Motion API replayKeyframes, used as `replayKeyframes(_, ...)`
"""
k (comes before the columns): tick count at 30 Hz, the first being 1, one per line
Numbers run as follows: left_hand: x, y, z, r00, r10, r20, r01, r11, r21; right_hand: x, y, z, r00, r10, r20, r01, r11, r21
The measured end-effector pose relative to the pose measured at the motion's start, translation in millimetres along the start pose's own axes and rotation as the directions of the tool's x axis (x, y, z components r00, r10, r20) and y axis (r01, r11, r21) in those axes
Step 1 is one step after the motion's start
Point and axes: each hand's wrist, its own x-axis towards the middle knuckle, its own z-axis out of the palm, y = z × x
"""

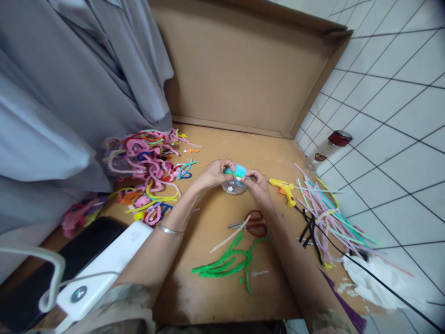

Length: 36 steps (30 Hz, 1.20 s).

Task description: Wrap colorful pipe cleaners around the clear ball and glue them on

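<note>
A small round clear plastic piece stands over the middle of the table, its upper part covered with blue and green pipe cleaner. My left hand grips its left side, with thumb and fingers on the covered band. On the right side, my right hand pinches at the edge of the same band. Close to the right hand lies a yellow glue gun. Below the hands are red-handled scissors, a pale strip and several green pipe cleaners.
Tangled coloured pipe cleaners heap at the left, straight ones at the right. A white power bank lies front left. A clear jar stands by the tiled wall, cardboard behind. A black cord crosses the right.
</note>
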Motion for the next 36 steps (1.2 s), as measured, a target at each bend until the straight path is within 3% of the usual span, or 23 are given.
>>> replayKeyframes(22, -1.2, 9.8, 8.0, 0.997, -0.001, -0.083, 0.018, 0.98, 0.197, 1.5, 2.7, -0.5, 1.0, -0.008, 0.005, 0.008, 1.0, -0.024)
replayKeyframes(36, 2.8, 3.3, 10.6, 0.99, -0.037, -0.133, 0.054, 0.99, 0.128, 4.2, 5.2, -4.5, 0.998, -0.002, 0.061, -0.001, 0.999, 0.046)
